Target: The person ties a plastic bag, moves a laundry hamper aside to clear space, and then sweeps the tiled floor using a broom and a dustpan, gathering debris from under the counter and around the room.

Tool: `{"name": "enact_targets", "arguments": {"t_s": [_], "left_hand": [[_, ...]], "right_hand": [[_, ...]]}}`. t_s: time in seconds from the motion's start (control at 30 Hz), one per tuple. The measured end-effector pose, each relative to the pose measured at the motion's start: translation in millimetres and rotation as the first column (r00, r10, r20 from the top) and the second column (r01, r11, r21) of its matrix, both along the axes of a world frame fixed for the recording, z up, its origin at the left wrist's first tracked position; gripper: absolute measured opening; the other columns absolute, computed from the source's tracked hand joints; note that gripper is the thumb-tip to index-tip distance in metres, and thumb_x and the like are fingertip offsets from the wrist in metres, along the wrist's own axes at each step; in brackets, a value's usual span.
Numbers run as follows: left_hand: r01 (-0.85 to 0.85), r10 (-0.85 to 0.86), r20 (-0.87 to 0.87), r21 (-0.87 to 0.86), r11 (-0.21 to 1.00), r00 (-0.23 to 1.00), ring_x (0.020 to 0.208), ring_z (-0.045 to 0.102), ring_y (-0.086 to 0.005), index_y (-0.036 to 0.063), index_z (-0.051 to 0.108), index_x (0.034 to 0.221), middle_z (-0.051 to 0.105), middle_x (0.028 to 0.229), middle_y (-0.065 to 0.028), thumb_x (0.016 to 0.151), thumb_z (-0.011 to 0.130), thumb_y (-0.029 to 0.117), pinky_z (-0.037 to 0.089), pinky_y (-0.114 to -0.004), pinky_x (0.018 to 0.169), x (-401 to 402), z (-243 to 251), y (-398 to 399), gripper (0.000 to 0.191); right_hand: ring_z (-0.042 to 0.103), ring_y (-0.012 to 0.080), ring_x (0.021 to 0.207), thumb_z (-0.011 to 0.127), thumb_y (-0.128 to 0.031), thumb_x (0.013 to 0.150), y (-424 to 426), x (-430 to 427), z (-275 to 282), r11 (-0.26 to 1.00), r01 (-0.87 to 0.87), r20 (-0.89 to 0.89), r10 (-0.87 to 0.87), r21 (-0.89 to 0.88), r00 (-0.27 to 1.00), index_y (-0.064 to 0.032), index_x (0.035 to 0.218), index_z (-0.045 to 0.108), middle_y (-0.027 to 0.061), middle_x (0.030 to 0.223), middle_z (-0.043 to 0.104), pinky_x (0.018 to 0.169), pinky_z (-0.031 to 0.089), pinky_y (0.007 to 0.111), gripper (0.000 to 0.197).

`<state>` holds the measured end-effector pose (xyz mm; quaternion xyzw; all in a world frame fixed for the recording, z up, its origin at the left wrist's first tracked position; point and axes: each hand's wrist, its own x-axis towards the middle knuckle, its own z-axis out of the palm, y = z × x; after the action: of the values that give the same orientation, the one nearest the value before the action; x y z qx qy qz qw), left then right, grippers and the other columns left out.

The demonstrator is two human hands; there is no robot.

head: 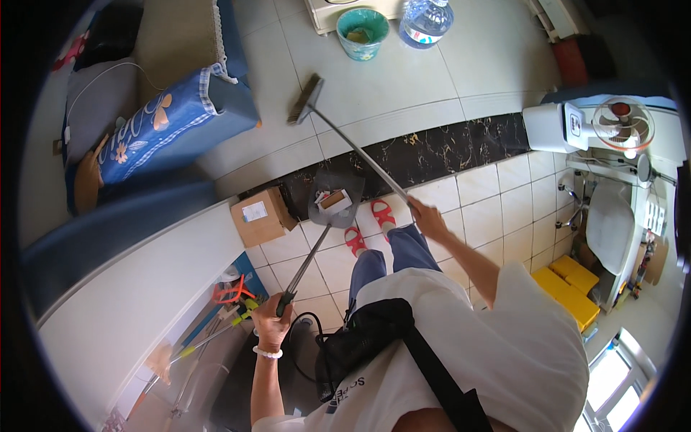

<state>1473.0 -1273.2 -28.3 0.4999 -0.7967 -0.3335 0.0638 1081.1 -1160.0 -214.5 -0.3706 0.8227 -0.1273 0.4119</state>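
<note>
My left hand [272, 319] grips the dark handle end of a long-handled grey dustpan [353, 188]. Its pan rests across the black marble threshold strip [432, 147] and holds a small open white box [334, 201] with some scraps beside it. In my right hand [427, 218] is the metal stick of a broom [306, 100]. The broom's bristle head lies out on the grey tiles past the strip, apart from the dustpan. My feet, in red sandals [383, 213], stand close to the pan.
A cardboard box [259, 217] sits left of the dustpan. Farther off are a green waste bin [363, 35], a large water bottle [426, 24] and a blue sofa [232, 108]. To the right stand a fan [623, 124], a grey-white chair [610, 224] and yellow boxes [567, 291].
</note>
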Motion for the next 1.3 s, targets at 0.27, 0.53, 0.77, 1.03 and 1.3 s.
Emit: {"name": "enact_targets", "arguments": {"t_s": [0.27, 0.53, 0.77, 1.03, 1.3], "left_hand": [[0.009, -0.01, -0.015, -0.022, 1.0, 1.0, 0.046, 0.057, -0.026, 0.0046, 0.062, 0.081, 0.058, 0.057, -0.0094, 0.072, 0.069, 0.006, 0.043, -0.031, 0.043, 3, -9, 8, 0.011], [0.032, -0.04, -0.062, -0.118, 0.992, 0.997, 0.045, 0.057, -0.0269, 0.0045, 0.061, 0.076, 0.057, 0.054, -0.0101, 0.072, 0.068, 0.01, 0.042, -0.031, 0.042, 10, -14, 16, 0.01], [0.005, -0.012, -0.055, -0.122, 0.992, 0.998, 0.042, 0.053, -0.0276, 0.0051, 0.06, 0.071, 0.053, 0.049, -0.0103, 0.072, 0.068, 0.014, 0.041, -0.032, 0.041, 9, -15, 28, 0.012], [0.063, -0.058, 0.037, -0.138, 0.988, 0.998, 0.049, 0.058, -0.0318, 0.0064, 0.062, 0.076, 0.057, 0.054, -0.0122, 0.072, 0.069, 0.019, 0.044, -0.037, 0.045, 7, -16, 42, 0.015], [0.034, -0.031, 0.061, -0.051, 0.998, 0.998, 0.056, 0.06, -0.0337, 0.0065, 0.064, 0.084, 0.06, 0.06, -0.0132, 0.073, 0.071, 0.021, 0.046, -0.038, 0.05, 13, -20, 42, 0.019]], "right_hand": [[0.063, 0.0364, 0.089, 0.048, -0.027, 0.092, 15, -73, -32, 0.954, -0.07, -0.138, 0.114, 0.29, 0.984, -0.0348, 0.13, 0.045, 0.0175, 0.095, 0.065, 0.075, 0.049, 0.048, 0.039], [0.062, 0.0343, 0.093, 0.049, -0.024, 0.09, 137, -102, 20, 0.936, 0.136, -0.256, -0.051, 0.326, 0.965, -0.0293, 0.13, 0.048, 0.0155, 0.103, 0.064, 0.079, 0.048, 0.045, 0.04], [0.061, 0.0337, 0.098, 0.049, -0.021, 0.09, 170, -70, 52, 0.958, 0.229, -0.206, -0.192, 0.172, 0.96, -0.0216, 0.128, 0.051, 0.0161, 0.109, 0.063, 0.082, 0.048, 0.043, 0.039], [0.063, 0.0359, 0.088, 0.052, -0.023, 0.088, 73, -10, 9, 0.953, 0.237, -0.031, -0.247, -0.186, 0.968, -0.0143, 0.121, 0.056, 0.02, 0.097, 0.064, 0.073, 0.049, 0.042, 0.034], [0.059, 0.0365, 0.1, 0.048, -0.031, 0.087, 9, -26, -37, 0.991, 0.113, -0.166, -0.1, 0.07, 0.981, -0.0218, 0.122, 0.056, 0.0148, 0.109, 0.062, 0.085, 0.048, 0.045, 0.036]]}}
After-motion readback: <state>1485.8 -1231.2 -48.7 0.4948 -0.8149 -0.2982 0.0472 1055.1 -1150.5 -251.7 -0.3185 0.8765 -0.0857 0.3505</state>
